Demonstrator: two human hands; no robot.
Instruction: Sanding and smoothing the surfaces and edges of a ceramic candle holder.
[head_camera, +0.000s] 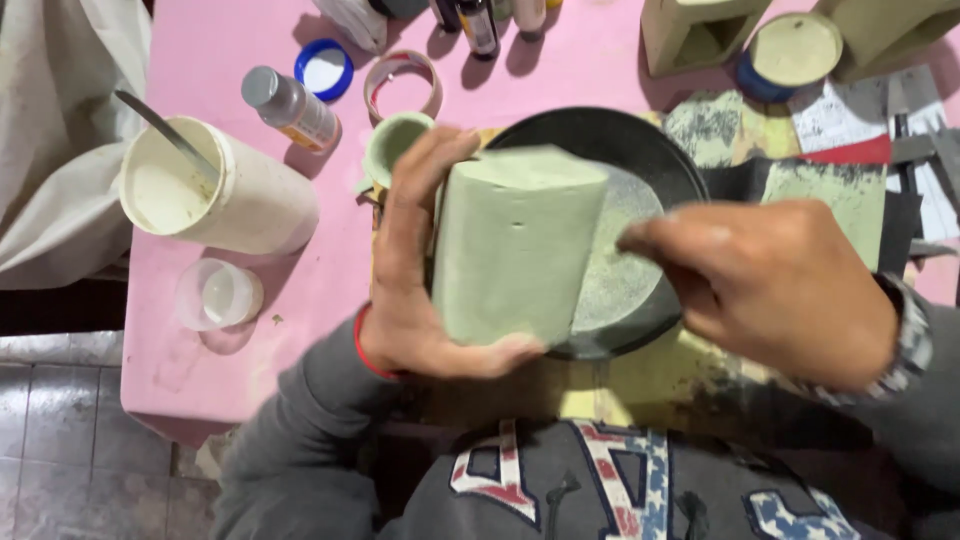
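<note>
On the pink counter (230, 330), at the upper left, a small bottle (290, 108) lies tilted, with a grey cap and a label in white and orange on its side. Near it stands a big white tub (215, 195) without lid, with a metal tool inside. At the top edge stand some dark bottles (478, 25) with light labels; only their lower parts are seen. At the upper right is a round tin (790, 55), blue wall and pale top.

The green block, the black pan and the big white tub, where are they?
green block (512, 245), head view, middle of its front face.
black pan (640, 150), head view, upper rim.
white tub (262, 205), head view, outer side wall.
</note>
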